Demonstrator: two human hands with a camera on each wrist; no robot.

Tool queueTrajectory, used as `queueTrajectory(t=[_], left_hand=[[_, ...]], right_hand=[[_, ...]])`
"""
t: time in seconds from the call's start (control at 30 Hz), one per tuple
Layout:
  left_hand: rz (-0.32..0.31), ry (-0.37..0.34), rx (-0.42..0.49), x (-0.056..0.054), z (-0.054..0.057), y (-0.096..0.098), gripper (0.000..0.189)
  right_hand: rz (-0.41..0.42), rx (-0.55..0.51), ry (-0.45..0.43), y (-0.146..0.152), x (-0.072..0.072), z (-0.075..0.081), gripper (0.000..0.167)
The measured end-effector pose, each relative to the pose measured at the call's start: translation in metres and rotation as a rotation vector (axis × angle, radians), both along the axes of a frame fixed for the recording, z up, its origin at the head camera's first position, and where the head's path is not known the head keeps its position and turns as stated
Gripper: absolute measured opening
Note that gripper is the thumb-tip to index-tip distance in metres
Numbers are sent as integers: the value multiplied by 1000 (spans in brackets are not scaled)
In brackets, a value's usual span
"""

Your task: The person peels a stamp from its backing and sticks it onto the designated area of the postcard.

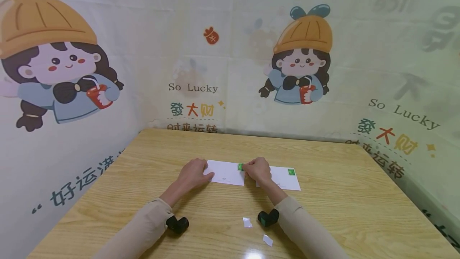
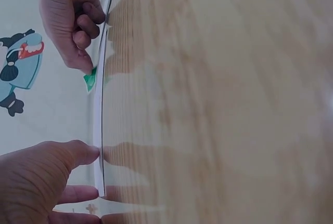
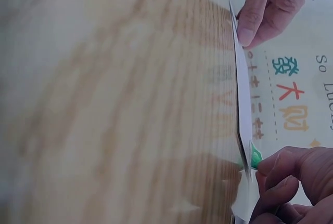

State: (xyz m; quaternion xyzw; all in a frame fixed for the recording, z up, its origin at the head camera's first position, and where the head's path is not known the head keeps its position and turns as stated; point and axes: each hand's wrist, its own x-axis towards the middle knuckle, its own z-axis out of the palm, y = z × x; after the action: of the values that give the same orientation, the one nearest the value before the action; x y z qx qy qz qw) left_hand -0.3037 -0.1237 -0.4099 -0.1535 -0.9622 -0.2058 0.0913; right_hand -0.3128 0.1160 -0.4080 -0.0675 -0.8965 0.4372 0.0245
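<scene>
A white envelope (image 1: 224, 173) lies flat on the wooden table. My left hand (image 1: 193, 174) rests on its left end, the extended thumb (image 2: 86, 152) pressing near the front edge. At its upper right corner my right hand (image 1: 259, 169) pinches a green stamp (image 1: 240, 167) between thumb and fingertip. In the left wrist view that stamp (image 2: 90, 80) stands tilted up from the paper; the right wrist view also shows it (image 3: 255, 156) raised at the fingertips. To the right lies a second white envelope (image 1: 284, 177) with a green stamp (image 1: 291, 172) on its corner, partly hidden by my right wrist.
Two small whitish paper scraps (image 1: 247, 222) lie on the wooden table (image 1: 212, 211) near its front, between my forearms. Black wrist devices (image 1: 177, 225) show under both sleeves. A printed cloth backdrop (image 1: 230, 51) stands behind and beside the table.
</scene>
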Motion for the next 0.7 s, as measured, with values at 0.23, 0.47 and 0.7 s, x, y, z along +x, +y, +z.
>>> queueTrajectory(t=[0.23, 0.47, 0.7], left_hand=[[1, 4, -1, 0, 1, 1, 26], [-2, 8, -1, -2, 0, 2, 29], [-5, 6, 1, -4, -2, 2, 30]], right_hand=[[-15, 24, -2, -1, -3, -2, 30], [-25, 55, 12, -2, -5, -3, 26], [-29, 75, 24, -3, -5, -5, 26]])
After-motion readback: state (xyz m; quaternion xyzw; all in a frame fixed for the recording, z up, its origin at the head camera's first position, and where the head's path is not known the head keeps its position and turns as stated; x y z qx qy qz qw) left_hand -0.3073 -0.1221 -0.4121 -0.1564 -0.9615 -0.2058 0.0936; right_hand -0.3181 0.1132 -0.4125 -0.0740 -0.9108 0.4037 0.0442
